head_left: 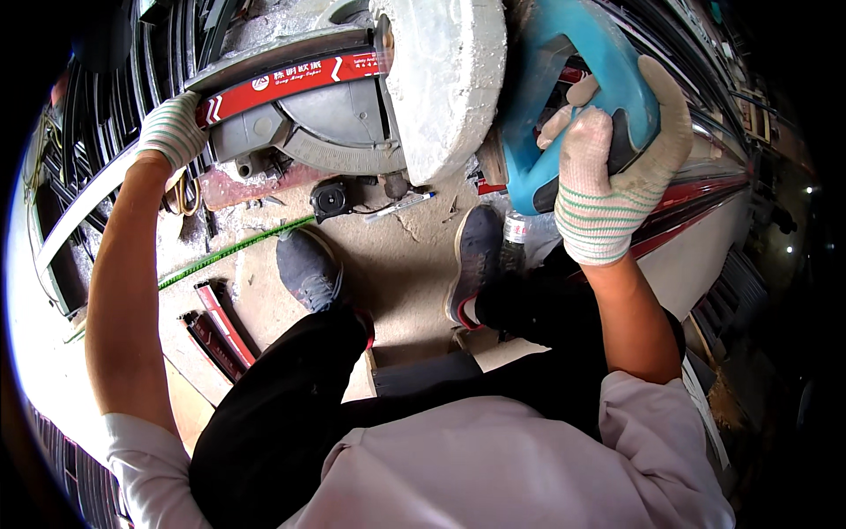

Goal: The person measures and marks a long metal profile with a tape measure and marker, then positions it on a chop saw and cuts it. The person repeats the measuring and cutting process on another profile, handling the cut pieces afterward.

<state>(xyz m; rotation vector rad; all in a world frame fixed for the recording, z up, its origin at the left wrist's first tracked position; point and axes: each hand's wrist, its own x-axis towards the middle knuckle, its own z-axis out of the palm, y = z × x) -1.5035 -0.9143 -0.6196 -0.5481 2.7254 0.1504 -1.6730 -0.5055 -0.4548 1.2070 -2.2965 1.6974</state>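
White knit gloves with green stripes on both hands; left hand clasped over a red-faced profile, fingers bent across its upper edge; right hand wrapped round the teal handle of a mitre saw, fingertips showing through the handle opening; profile lies along the back of the saw's grey base, its right end reaching the dusty whitish blade guard; blade contact hidden by the guard, cannot tell; pale strip runs from by the left hand toward lower left, cannot tell if same piece; one container seen, a clear plastic bottle with a label, just beside the right shoe, contents unclear; concrete floor below, dusty and littered with bits; black tape measure in front of the saw, white marker to its right; green strip runs slantwise to near the left shoe; short red-and-black offcuts near the left leg; dark profiles heaped at upper left; more red lengths behind the right hand; room edges dark, hard to read.
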